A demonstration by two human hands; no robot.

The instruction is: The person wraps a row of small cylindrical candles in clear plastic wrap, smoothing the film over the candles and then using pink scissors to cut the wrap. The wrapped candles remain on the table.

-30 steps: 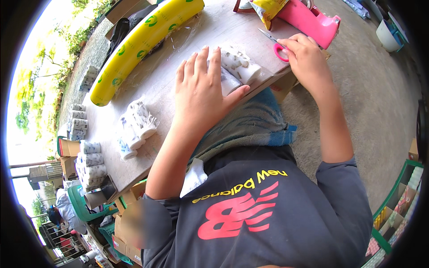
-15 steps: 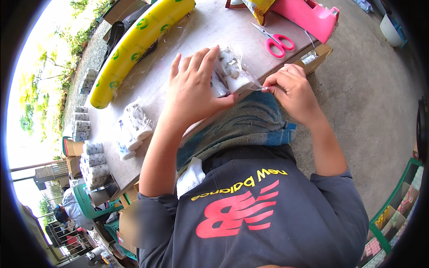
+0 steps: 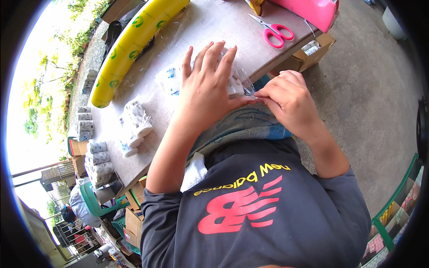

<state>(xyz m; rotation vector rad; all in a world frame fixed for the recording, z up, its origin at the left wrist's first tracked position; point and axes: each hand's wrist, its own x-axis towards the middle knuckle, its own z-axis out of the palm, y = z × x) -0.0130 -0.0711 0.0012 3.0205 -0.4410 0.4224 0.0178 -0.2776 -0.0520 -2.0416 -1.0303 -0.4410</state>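
My left hand (image 3: 206, 85) lies over a bundle of small white printed rolls (image 3: 235, 85) in clear plastic, at the table's near edge. Its fingers are spread and its thumb reaches toward my right hand. Blue print on a white roll (image 3: 172, 81) shows left of the fingers; my hand hides much of the bundle. My right hand (image 3: 286, 96) is closed in a pinch on the gathered end of the clear plastic wrap (image 3: 248, 89), close to my left thumb. Another group of wrapped white rolls (image 3: 135, 123) lies on the table to the left.
Pink-handled scissors (image 3: 273, 33) lie beyond my right hand, near a pink tape dispenser (image 3: 308, 11). A long yellow roll of film (image 3: 134, 49) spans the far left. White rolls (image 3: 97, 161) stand at the table's left end. An open cardboard box (image 3: 315, 53) sits beside the table.
My left hand has shifted right over the bundle with its fingers spread wider, and a roll now shows on its left. My right hand has come left, closer to the thumb, still pinching the plastic.
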